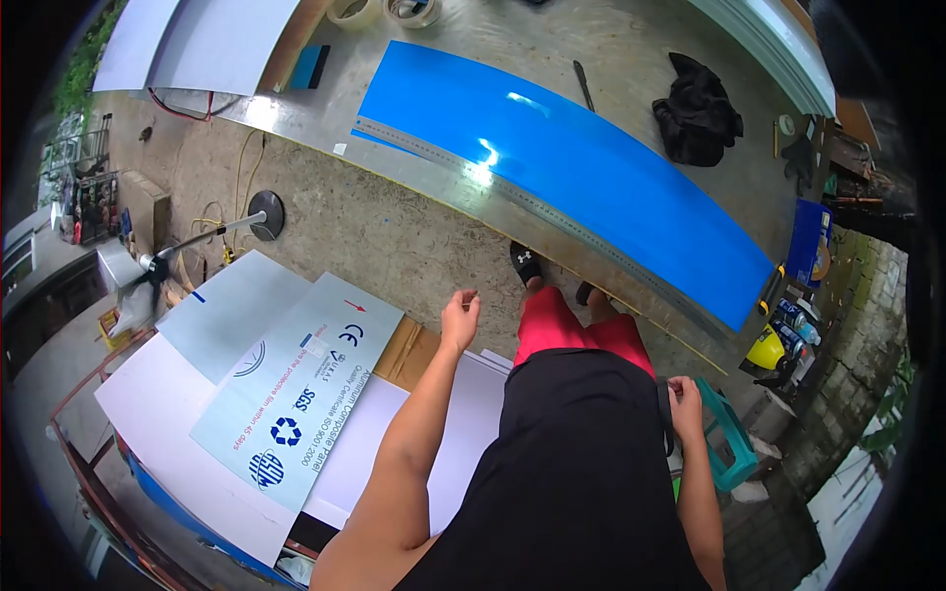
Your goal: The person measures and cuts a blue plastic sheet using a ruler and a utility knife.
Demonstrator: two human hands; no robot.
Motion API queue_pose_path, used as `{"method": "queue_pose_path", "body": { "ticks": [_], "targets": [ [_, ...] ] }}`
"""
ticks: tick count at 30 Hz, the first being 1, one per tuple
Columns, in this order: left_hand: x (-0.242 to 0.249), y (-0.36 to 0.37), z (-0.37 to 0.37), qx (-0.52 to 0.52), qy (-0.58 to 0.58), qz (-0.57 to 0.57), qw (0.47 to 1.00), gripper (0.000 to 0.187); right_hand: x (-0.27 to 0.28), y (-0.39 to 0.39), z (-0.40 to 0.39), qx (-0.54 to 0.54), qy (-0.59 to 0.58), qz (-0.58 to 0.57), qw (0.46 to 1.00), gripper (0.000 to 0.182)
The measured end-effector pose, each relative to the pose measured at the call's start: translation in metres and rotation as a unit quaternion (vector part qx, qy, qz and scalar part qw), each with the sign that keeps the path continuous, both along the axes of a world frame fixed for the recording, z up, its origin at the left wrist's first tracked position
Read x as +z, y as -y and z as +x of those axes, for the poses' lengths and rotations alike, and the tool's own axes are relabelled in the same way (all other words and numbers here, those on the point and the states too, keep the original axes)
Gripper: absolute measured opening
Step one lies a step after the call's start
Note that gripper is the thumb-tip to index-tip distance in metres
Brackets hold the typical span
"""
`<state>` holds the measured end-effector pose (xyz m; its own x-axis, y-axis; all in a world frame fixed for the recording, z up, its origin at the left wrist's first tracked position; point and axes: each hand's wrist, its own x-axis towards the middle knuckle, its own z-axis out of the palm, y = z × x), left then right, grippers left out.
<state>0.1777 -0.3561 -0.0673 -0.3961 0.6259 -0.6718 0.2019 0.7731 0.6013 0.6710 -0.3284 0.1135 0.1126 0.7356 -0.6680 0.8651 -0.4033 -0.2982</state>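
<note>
My left hand is raised over the concrete floor, beside the stacked panels. Its fingers curl together, and whatever may be between them is too small to make out. At my right side, my right hand hangs by the hem of the black shirt, fingers bent in; the grip's contents are hidden. Ahead, a glossy blue sheet lies on the metal table. Along its near edge runs a long steel ruler. Both hands are apart from the sheet.
Printed aluminium composite panels are stacked to the left. A lamp-like stand with a round base is on the floor near cables. Black cloth and tape rolls lie on the table. A green plastic stool is at right.
</note>
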Motion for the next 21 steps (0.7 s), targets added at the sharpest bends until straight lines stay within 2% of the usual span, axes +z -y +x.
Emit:
{"method": "queue_pose_path", "body": {
  "ticks": [2,7,10,15,18,21],
  "targets": [
    [-0.006,0.000,-0.005,0.004,-0.009,0.007,1.000,0.030,0.006,-0.014,-0.014,0.032,-0.011,0.016,0.999,0.018],
    [0.001,-0.005,-0.004,0.000,0.002,0.026,1.000,0.026,0.011,-0.027,-0.038,0.033,-0.019,0.014,0.999,0.018],
    [0.009,-0.009,0.001,-0.057,-0.038,0.071,0.995,0.022,0.007,-0.021,-0.036,0.062,-0.023,0.045,0.997,0.019],
    [0.029,-0.032,0.012,-0.108,-0.035,0.109,0.988,0.017,0.000,-0.016,-0.029,0.017,-0.025,0.073,0.997,0.016],
    [0.037,-0.047,0.019,-0.117,-0.014,0.124,0.985,0.017,-0.007,-0.029,-0.025,-0.008,-0.025,0.114,0.993,0.015],
    [0.054,-0.060,0.023,-0.163,-0.044,0.120,0.978,0.018,-0.021,-0.039,-0.011,-0.022,-0.046,0.173,0.984,0.013]
  ]
}}
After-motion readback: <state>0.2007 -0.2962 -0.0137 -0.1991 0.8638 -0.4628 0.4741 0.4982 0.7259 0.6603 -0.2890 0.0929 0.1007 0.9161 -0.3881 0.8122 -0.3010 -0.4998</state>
